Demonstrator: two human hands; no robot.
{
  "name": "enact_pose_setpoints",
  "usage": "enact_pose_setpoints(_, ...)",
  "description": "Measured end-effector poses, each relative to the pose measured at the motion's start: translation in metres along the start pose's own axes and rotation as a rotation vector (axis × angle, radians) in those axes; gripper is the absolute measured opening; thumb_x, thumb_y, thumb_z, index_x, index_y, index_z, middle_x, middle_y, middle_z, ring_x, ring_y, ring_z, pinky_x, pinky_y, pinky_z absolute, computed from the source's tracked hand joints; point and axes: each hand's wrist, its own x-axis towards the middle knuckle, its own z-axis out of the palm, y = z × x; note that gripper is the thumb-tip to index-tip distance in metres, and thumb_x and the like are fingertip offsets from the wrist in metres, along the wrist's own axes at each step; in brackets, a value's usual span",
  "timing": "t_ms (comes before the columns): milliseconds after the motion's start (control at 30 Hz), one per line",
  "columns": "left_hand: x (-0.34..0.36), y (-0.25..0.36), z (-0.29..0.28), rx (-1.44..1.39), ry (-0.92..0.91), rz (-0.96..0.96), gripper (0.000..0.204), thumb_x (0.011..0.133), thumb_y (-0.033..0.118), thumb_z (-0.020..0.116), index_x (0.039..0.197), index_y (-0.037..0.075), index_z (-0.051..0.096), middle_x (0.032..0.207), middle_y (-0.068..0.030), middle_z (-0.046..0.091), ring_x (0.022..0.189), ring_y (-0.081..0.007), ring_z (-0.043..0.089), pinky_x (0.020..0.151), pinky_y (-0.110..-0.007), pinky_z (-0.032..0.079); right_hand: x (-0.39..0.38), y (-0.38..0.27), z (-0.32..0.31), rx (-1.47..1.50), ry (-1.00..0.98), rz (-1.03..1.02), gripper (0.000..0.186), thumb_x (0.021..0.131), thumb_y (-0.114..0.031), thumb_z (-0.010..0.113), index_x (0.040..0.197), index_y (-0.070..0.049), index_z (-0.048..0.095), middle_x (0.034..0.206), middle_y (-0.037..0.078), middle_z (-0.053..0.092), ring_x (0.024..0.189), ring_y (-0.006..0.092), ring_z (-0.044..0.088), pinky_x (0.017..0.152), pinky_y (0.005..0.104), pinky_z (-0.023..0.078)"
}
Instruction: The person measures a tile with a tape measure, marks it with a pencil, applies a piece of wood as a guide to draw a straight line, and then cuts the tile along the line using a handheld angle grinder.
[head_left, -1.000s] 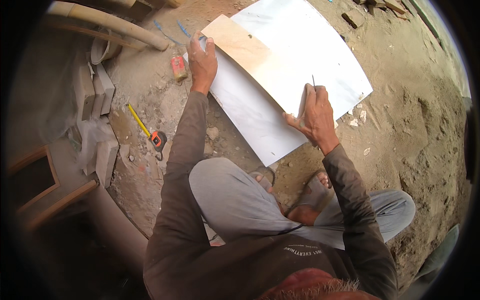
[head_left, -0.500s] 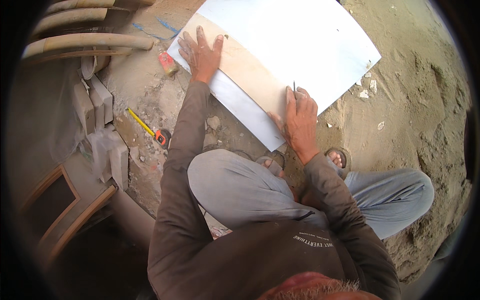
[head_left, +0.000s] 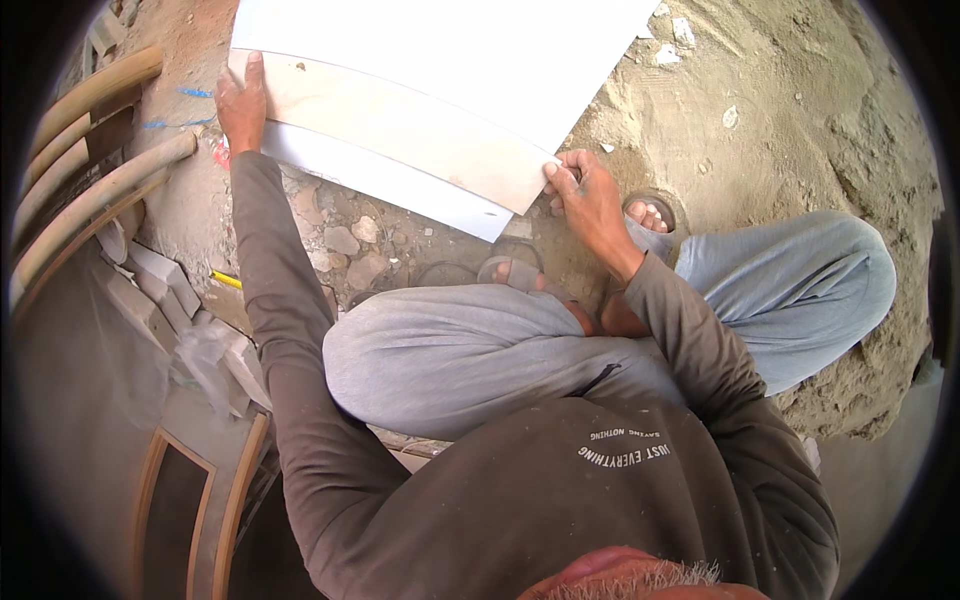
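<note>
A long, thin beige strip, which looks like plywood, lies across a large white sheet (head_left: 430, 50); the strip (head_left: 400, 120) has a small dark spot near its left end. My left hand (head_left: 242, 108) grips that left end, thumb on top and fingers at the edge. At the other end my right hand (head_left: 592, 200) pinches the strip's corner between thumb and fingers. Some of the right fingers are curled out of sight, and no pencil shows there. Below the strip, a white band of the sheet sticks out toward my knees.
Bent pipe-like poles (head_left: 110, 220) and pale blocks (head_left: 160, 290) stand at the left, near a yellow tape measure blade (head_left: 227, 280). Stone fragments (head_left: 365, 230) lie before my left knee. Rough sandy ground (head_left: 760, 130) spreads at the right. My sandalled feet are close to the sheet.
The view has shifted, and sheet and strip appear turned. My right hand has gone from holding a pencil over the strip to pinching its end; my left hand has moved from lying spread to gripping the edge.
</note>
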Motion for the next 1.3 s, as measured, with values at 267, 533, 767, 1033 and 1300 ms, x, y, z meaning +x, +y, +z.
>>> enact_pose_setpoints(267, 0.007, -0.012, -0.009, -0.001, 0.047, 0.05, 0.085, 0.094, 0.063, 0.059, 0.145, -0.005, 0.051, 0.142, -0.0304, 0.055, 0.137, -0.0423, 0.049, 0.116, -0.045, 0.036, 0.015, -0.013, -0.005, 0.143, 0.058, 0.031, 0.022, 0.101, -0.017, 0.065, 0.098, 0.005, 0.066, 0.076, 0.007, 0.069, 0.066, 0.0118, 0.065, 0.062, 0.0266, 0.054)
enact_pose_setpoints(533, 0.016, 0.007, -0.018, 0.009, 0.024, 0.026, 0.082, 0.093, 0.06, 0.062, 0.145, -0.002, 0.052, 0.144, -0.0274, 0.055, 0.137, -0.0411, 0.05, 0.115, -0.044, 0.038, 0.014, -0.022, -0.007, 0.177, 0.118, 0.02, 0.022, 0.099, -0.018, 0.069, 0.095, 0.004, 0.067, 0.073, 0.007, 0.069, 0.063, 0.0112, 0.066, 0.058, 0.0242, 0.051)
enact_pose_setpoints(767, 0.013, 0.013, -0.021, -0.031, 0.011, -0.026, 0.082, 0.093, 0.058, 0.063, 0.146, -0.003, 0.05, 0.145, -0.0273, 0.054, 0.139, -0.0396, 0.049, 0.116, -0.043, 0.037, 0.015, -0.025, -0.008, 0.153, 0.146, -0.002, 0.024, 0.099, -0.02, 0.07, 0.094, 0.004, 0.067, 0.072, 0.007, 0.069, 0.063, 0.0116, 0.066, 0.058, 0.025, 0.051)
enact_pose_setpoints(1033, 0.014, 0.015, -0.022, -0.044, 0.009, -0.006, 0.08, 0.094, 0.056, 0.063, 0.145, -0.004, 0.051, 0.146, -0.0283, 0.053, 0.139, -0.0403, 0.049, 0.116, -0.043, 0.037, 0.019, -0.026, -0.009, 0.133, 0.15, -0.002, 0.023, 0.098, -0.019, 0.07, 0.092, 0.004, 0.066, 0.071, 0.008, 0.069, 0.063, 0.0123, 0.067, 0.058, 0.0258, 0.052)
enact_pose_setpoints(1300, 0.015, 0.009, -0.021, -0.005, 0.016, -0.004, 0.08, 0.094, 0.056, 0.063, 0.145, -0.005, 0.051, 0.144, -0.029, 0.054, 0.137, -0.0405, 0.05, 0.116, -0.043, 0.037, 0.02, -0.023, -0.006, 0.198, 0.16, 0.038, 0.023, 0.097, -0.019, 0.071, 0.093, 0.003, 0.066, 0.073, 0.008, 0.069, 0.063, 0.012, 0.066, 0.059, 0.0251, 0.052)
